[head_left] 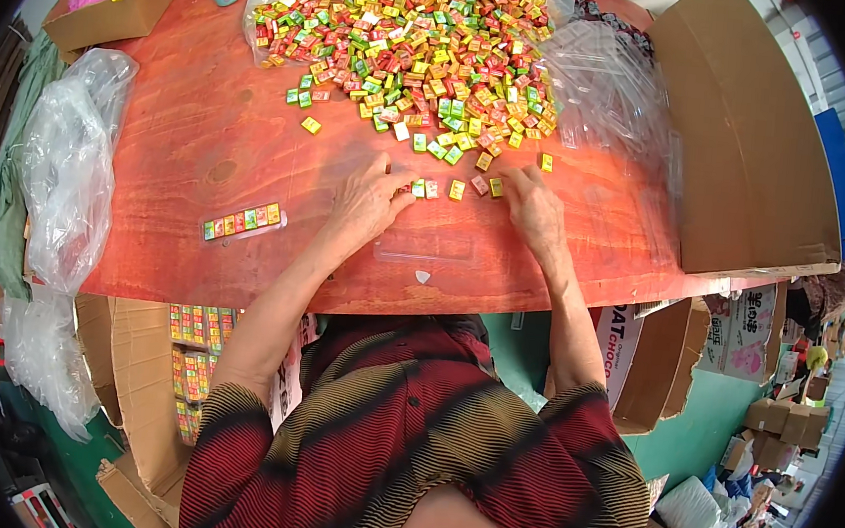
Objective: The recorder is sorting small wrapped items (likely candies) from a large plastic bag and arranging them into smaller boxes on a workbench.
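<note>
Small candy-sized boxes in red, yellow and green lie in a loose line before me. My left hand [373, 199] is at the line's left end, its thumb and forefinger closed about a small box [418, 188]; part of that box is hidden by the fingers. My right hand [537, 211] rests at the other end, fingers bent and apart, with the tips beside a yellow box [496, 187]. Between the hands lie another yellow box [457, 189] and a reddish box [479, 185]. Nearer me is a clear plastic tray [423, 251] with nothing in it.
A big heap of small boxes [429, 56] covers the table's far middle. At left, a filled row of boxes [243, 221] sits on a tray. Clear trays [605, 85] are piled right, beside a large carton [750, 141]. A plastic bag [73, 167] hangs over the left edge.
</note>
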Available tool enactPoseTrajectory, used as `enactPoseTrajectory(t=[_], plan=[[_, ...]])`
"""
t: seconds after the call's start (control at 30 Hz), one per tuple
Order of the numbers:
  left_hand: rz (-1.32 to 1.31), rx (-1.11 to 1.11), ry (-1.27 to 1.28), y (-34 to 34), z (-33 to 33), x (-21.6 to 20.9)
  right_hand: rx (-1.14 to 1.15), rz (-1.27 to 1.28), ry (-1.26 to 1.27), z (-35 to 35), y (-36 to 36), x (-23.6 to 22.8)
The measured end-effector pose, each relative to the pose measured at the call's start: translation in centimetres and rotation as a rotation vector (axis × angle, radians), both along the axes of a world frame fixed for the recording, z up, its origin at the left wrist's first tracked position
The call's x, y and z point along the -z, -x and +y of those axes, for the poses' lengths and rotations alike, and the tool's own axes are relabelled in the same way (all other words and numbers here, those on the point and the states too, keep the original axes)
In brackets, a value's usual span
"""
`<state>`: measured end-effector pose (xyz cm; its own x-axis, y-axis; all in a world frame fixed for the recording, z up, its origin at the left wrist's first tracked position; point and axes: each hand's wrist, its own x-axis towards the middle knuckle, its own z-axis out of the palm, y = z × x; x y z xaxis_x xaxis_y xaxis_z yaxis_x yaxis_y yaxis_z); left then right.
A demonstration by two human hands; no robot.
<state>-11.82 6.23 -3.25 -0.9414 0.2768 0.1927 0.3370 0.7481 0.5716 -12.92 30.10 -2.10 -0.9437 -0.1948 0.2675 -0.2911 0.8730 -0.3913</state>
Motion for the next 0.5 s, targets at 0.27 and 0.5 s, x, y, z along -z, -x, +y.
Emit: enactPoseTrajectory(t=[0.27,0.5], plan=[[-0.022,-0.001,0.008,0.0,0.0,-0.3,-0.005,-0.134,0.016,-1.0,0.2,0.5],[-0.009,0.002,-0.016,0.1,0.2,-0.3,-0.159,-0.229,0.048,-1.5,-0.1,-0.2]])
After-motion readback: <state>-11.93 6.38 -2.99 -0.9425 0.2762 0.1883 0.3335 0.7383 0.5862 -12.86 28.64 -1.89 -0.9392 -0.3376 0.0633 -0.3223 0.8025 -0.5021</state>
